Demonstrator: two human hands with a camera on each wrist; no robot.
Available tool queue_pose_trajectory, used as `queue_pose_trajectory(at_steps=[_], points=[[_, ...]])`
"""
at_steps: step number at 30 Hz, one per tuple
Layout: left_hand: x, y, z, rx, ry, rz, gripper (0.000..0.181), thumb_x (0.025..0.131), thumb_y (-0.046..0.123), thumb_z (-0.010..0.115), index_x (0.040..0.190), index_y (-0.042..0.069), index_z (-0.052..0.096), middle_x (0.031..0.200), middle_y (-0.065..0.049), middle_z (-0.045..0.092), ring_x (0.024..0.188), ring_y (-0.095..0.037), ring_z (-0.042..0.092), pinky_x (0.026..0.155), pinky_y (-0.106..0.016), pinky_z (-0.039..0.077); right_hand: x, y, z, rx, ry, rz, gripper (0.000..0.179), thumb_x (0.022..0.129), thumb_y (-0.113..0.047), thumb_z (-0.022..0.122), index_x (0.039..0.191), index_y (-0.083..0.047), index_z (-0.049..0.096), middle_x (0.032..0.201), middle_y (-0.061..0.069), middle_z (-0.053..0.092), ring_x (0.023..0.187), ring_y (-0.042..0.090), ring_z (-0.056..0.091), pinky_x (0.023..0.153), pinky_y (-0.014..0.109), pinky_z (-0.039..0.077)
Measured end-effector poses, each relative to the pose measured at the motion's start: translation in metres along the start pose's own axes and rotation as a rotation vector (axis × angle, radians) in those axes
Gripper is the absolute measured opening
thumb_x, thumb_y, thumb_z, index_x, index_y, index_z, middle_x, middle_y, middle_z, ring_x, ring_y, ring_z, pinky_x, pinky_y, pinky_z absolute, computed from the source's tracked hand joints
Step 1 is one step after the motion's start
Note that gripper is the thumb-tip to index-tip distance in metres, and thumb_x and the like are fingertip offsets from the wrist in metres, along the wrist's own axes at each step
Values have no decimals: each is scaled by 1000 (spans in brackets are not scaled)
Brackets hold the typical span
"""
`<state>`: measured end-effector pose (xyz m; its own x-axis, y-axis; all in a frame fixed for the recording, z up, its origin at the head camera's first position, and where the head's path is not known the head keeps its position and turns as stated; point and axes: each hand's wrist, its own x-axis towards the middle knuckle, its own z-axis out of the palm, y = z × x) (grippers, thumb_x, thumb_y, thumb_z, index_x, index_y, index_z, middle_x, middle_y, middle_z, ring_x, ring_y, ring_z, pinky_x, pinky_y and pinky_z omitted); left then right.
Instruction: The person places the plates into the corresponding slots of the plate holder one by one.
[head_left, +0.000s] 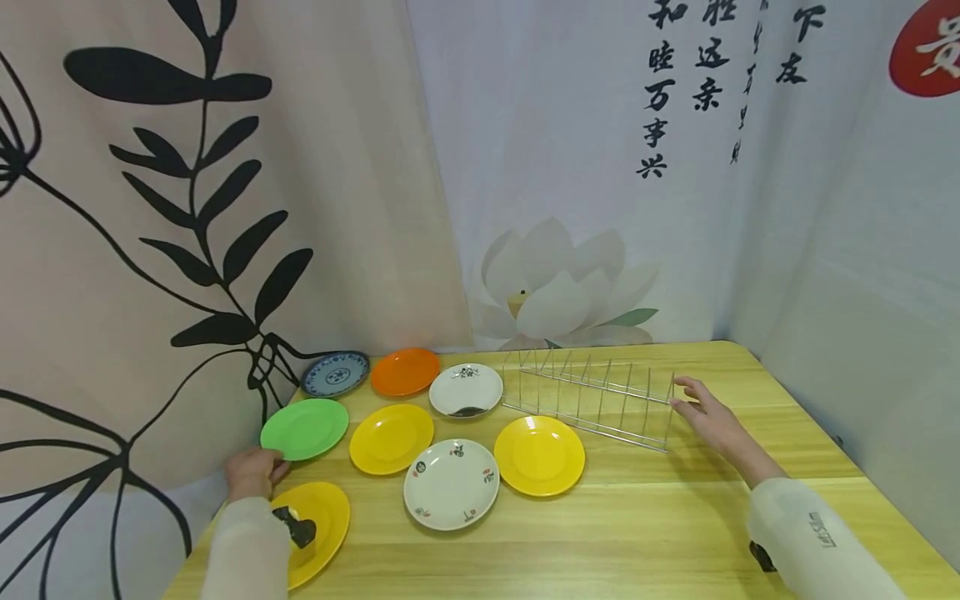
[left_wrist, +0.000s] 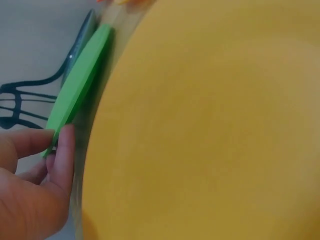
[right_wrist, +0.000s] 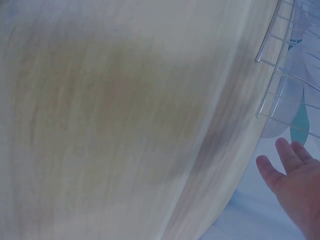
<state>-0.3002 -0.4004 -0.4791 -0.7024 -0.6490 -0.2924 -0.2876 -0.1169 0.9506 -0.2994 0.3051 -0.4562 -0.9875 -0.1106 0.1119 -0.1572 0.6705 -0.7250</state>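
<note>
At the table's left side my left hand [head_left: 253, 473] pinches the near-left edge of a green plate [head_left: 305, 429]. In the left wrist view, thumb and fingers close on the rim of that green plate [left_wrist: 80, 82], and a large yellow plate [left_wrist: 210, 125] fills most of the picture. Over on the right, my right hand [head_left: 705, 412] is beside the right end of a wire dish rack [head_left: 592, 396], its fingers spread. The right wrist view has this hand [right_wrist: 295, 180] with nothing in its grasp, a small gap from the rack's wires [right_wrist: 285, 75].
Beneath my left forearm lies a yellow plate [head_left: 326, 533]. Further plates stand around: blue-patterned [head_left: 335, 373], orange [head_left: 405, 372], white [head_left: 467, 388], two yellow [head_left: 392, 439], and white floral [head_left: 452, 485]. Printed curtains [head_left: 360, 208] hang behind the wooden table [head_left: 600, 533].
</note>
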Motion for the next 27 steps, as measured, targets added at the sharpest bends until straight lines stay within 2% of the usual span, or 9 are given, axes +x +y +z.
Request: queue_pose_trajectory(at_steps=[5,8,13,18,27], points=[[-1,3,0,-46,-55,14,64,87,-16,50,148,-10,32,139,-22,41,66,-2,54,73,-25,59,0,1,0,-7,8,-6,58,107,-35,42,151,-1,25,147,42,26,129,59,38,97,71,38],[-1,4,-1,-38,-73,35,66,88,-13,49,151,-8,30,143,-22,37,67,0,53,73,-24,59,1,2,0,-15,4,-10,59,107,-35,41,152,-1,24,147,43,26,128,59,38,96,71,39],[0,6,-4,10,-93,62,64,89,-8,47,150,-10,28,139,-22,39,79,-7,55,73,-23,59,0,2,0,-25,-11,-10,61,108,-36,40,154,0,21,148,42,24,129,59,37,97,72,38],[0,12,-7,36,-114,79,61,90,-7,46,148,-13,29,139,-23,38,75,-7,56,72,-23,59,-1,0,-1,-49,-33,2,65,108,-37,37,156,0,16,149,42,22,129,60,35,97,74,33],[-9,28,-9,41,-148,99,59,93,-3,43,151,-7,29,141,-19,38,84,-9,56,76,-23,58,1,-1,-5,-68,-85,48,70,107,-44,33,159,-6,4,152,40,16,133,64,22,100,80,20]])
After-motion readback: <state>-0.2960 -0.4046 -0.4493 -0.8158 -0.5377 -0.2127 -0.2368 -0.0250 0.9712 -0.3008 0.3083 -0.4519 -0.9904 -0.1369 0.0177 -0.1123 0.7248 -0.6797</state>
